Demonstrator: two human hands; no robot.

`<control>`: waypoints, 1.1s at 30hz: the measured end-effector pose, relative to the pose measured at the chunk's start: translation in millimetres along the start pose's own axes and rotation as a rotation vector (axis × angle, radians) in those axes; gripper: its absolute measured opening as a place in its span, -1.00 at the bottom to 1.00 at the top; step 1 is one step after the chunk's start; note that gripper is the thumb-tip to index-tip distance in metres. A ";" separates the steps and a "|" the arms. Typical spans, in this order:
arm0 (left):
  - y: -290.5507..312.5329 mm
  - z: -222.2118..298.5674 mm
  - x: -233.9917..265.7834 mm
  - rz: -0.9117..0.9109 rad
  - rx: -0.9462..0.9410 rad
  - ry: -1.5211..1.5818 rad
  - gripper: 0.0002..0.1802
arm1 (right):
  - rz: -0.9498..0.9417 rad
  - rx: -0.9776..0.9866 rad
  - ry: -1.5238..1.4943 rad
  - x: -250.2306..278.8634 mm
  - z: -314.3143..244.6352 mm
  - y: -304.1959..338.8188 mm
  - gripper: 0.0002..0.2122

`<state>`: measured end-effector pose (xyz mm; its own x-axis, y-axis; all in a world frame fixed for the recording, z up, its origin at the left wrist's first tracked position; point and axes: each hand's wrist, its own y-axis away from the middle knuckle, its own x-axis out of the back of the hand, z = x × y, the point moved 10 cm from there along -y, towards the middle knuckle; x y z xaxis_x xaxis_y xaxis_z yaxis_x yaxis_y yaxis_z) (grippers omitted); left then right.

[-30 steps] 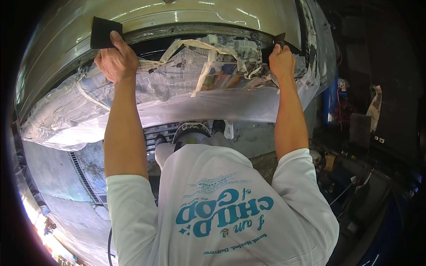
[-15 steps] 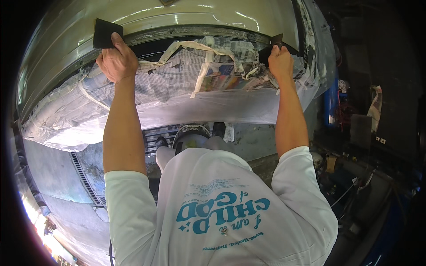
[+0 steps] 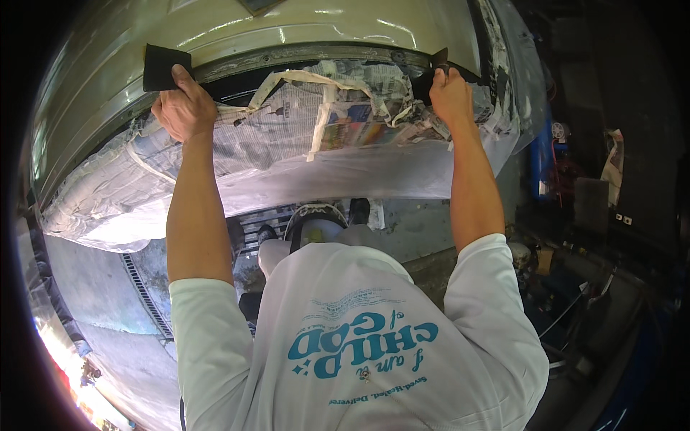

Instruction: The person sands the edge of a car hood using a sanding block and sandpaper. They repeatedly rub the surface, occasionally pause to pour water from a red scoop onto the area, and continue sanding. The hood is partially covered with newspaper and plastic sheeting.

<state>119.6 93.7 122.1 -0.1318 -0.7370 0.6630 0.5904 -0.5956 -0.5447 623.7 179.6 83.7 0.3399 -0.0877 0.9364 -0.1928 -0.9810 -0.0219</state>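
My left hand (image 3: 185, 108) grips a dark square sheet (image 3: 167, 68), which looks like sandpaper, at its lower right corner with the thumb on top. The sheet stands up over the edge of an olive-coloured car panel (image 3: 323, 21). Closed at the far right end of the panel's lower edge, my right hand (image 3: 453, 99) pinches a small dark brown pointed piece (image 3: 440, 57); its kind is unclear and my fingers hide part of it. Below the panel edge, between both hands, newspaper masking (image 3: 287, 122) with loose strips of masking tape (image 3: 316, 74) covers the car.
Translucent plastic sheeting (image 3: 316, 183) hangs below the newspaper and around the right side. A floor drain grate (image 3: 147, 294) runs along the concrete at left. Dark clutter with a blue post (image 3: 540, 161) stands to the right. Another dark flat piece (image 3: 257, 6) lies on the panel at the top.
The view has shifted slightly, so the panel and masking sit a little differently. Both hands keep their holds, with the left one slightly lower in the picture.
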 end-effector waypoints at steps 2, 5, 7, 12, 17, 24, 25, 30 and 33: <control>3.1 0.4 1.2 0.014 -0.008 0.015 -0.48 | 0.005 -0.020 0.000 -2.4 3.1 3.7 -0.63; 1.5 -1.5 -1.9 0.004 0.035 -0.010 -0.45 | 0.022 -0.057 0.020 0.2 -22.0 11.1 -0.63; 1.8 -9.7 -11.4 -0.087 0.096 -0.070 -0.41 | 0.018 -0.054 0.059 0.3 -43.5 24.1 -0.63; 2.0 -18.0 -9.1 -0.072 0.168 -0.012 -0.33 | -0.033 -0.045 0.025 1.3 -9.8 9.0 -0.61; 4.4 -17.7 -8.8 -0.076 0.172 -0.001 -0.34 | -0.054 -0.065 -0.029 -3.4 -0.2 -0.9 -0.60; 4.3 -18.6 -13.5 -0.101 0.174 -0.054 -0.34 | -0.019 -0.020 -0.056 -4.5 -39.7 21.5 -0.60; 2.4 -19.8 -16.4 -0.117 0.183 -0.054 -0.34 | -0.032 -0.008 -0.068 -0.8 -40.9 19.6 -0.60; 3.9 -20.8 -8.6 -0.076 0.175 -0.052 -0.27 | 0.181 -0.082 -0.231 35.5 53.9 37.1 -0.62; 2.5 -21.9 -12.7 -0.076 0.195 -0.107 -0.20 | 0.123 -0.208 -0.515 24.4 92.6 58.2 -0.67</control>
<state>105.2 94.6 101.1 -0.1027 -0.6485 0.7542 0.7262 -0.5670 -0.3887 706.1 104.4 72.9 0.6985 -0.3230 0.6386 -0.4186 -0.9082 -0.0015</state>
